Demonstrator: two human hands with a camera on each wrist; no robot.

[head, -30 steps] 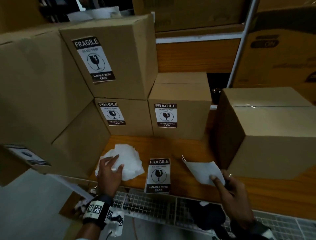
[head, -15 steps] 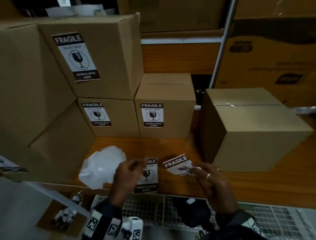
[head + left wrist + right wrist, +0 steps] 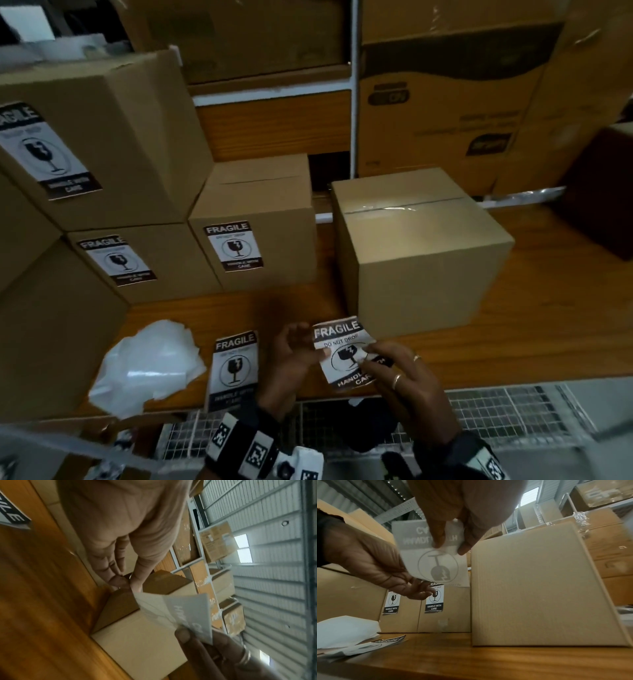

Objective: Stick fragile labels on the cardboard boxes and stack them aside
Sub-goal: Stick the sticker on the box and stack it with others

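A black-and-white fragile label (image 3: 339, 346) hangs printed side up just above the wooden table, in front of the plain taped cardboard box (image 3: 418, 253). My right hand (image 3: 368, 359) pinches its lower right part, with thumb on top and fingers beneath. My left hand (image 3: 317, 353) pinches its left edge. The right wrist view shows the label's pale back (image 3: 436, 566) between both hands, with the plain box (image 3: 539, 588) close behind. In the left wrist view my left hand (image 3: 130, 585) meets the label (image 3: 171, 609) at a corner. A second fragile label (image 3: 236, 366) lies flat on the table.
Several labelled boxes (image 3: 250, 236) are stacked at the left and back. A heap of white backing papers (image 3: 150, 363) lies at the left front. Large cartons (image 3: 445, 113) fill the shelf behind. A wire mesh rack (image 3: 496, 411) runs below the table's (image 3: 513, 329) front edge.
My left hand left the white paper heap and moved right to the label. My right hand turned the label printed side up and brought it toward the middle.
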